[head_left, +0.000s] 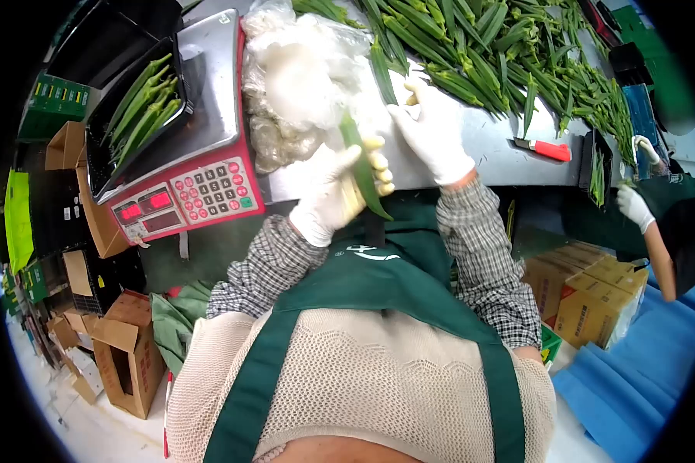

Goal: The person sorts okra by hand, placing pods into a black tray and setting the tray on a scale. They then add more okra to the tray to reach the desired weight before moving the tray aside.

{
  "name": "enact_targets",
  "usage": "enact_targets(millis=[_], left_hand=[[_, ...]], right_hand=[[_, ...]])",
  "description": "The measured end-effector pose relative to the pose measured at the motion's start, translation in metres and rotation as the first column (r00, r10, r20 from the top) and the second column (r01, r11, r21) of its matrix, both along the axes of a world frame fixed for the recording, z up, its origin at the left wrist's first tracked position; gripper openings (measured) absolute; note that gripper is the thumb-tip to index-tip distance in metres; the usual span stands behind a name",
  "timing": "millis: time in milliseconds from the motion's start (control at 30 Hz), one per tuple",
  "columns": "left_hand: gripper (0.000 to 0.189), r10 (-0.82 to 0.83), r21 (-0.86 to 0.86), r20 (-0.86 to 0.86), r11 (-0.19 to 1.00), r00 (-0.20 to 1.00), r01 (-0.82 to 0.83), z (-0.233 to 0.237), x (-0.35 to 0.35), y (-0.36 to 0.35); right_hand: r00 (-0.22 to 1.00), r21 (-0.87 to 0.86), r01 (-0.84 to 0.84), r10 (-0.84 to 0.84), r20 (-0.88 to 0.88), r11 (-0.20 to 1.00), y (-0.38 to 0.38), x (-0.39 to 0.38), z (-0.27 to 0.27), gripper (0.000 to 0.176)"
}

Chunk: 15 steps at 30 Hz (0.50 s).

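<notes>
In my white-gloved left hand (336,185) is a long green okra pod (357,158), held upright with the fingers wrapped round it. My gloved right hand (431,127) is beside another okra pod (382,73), its thumb and fingertips close to the pod's lower end; whether they grip it is unclear. Behind the hands a large heap of okra (486,50) covers the metal table (479,147). Crumpled clear plastic bags (286,85) lie just beyond my left hand.
A red scale (208,189) at the left carries a black tray (181,112) of okra. A red-handled knife (552,150) lies at the right, beside another black tray (594,170). A co-worker's gloved hand (635,207) is at the far right. Cardboard boxes (594,301) stand below.
</notes>
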<state>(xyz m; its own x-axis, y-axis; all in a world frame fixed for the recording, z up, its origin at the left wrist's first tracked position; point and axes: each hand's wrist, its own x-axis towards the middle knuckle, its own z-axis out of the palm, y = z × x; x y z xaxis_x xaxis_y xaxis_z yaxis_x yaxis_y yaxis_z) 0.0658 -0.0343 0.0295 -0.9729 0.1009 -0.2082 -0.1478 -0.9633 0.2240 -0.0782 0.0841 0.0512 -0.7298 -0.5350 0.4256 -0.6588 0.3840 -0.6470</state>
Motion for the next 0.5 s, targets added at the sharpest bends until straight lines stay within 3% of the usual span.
enact_targets(millis=[100,167,200,233,267,300,333,367,500], left_hand=[[0.031,0.015,0.069,-0.023,0.998,1.000,-0.013,-0.010,-0.007,0.011],[0.030,-0.003,0.102,-0.059,0.995,0.998,0.009,-0.014,-0.017,0.013],[0.029,-0.013,0.121,-0.076,0.992,0.997,0.022,-0.016,-0.022,0.013],[0.028,-0.003,0.117,-0.046,0.993,0.999,0.008,-0.015,-0.027,0.013],[0.028,-0.002,0.114,-0.016,0.993,1.000,0.004,-0.012,-0.033,0.015],[0.027,-0.011,0.111,0.012,0.994,1.000,0.009,-0.011,-0.039,0.018],[0.028,-0.025,0.168,-0.006,0.986,1.000,0.025,-0.015,-0.046,0.022],[0.039,-0.038,0.290,-0.135,0.954,0.990,0.076,-0.033,-0.054,0.024],[0.054,-0.029,0.128,-0.056,0.991,0.998,0.036,-0.017,-0.062,0.030]], right_hand=[[0.985,0.289,0.058,-0.008,-0.171,0.955,-0.007,-0.028,-0.037,0.028],[0.998,0.141,0.041,-0.034,-0.049,0.989,0.010,-0.034,-0.044,0.021],[0.939,0.094,0.025,-0.056,0.338,0.995,0.020,-0.033,-0.027,0.021],[0.738,0.049,0.039,-0.062,0.672,0.998,0.031,-0.031,-0.010,0.021],[0.620,-0.183,0.100,0.082,0.780,0.978,0.041,-0.026,-0.007,0.025],[0.451,-0.378,0.159,0.274,0.850,0.912,0.052,-0.023,-0.007,0.028],[0.371,-0.458,0.230,0.358,0.857,0.859,0.062,-0.018,-0.007,0.031],[0.293,-0.527,0.310,0.448,0.845,0.792,0.070,-0.012,-0.007,0.033],[0.197,-0.572,0.404,0.543,0.816,0.714,0.084,0.008,0.000,0.025]])
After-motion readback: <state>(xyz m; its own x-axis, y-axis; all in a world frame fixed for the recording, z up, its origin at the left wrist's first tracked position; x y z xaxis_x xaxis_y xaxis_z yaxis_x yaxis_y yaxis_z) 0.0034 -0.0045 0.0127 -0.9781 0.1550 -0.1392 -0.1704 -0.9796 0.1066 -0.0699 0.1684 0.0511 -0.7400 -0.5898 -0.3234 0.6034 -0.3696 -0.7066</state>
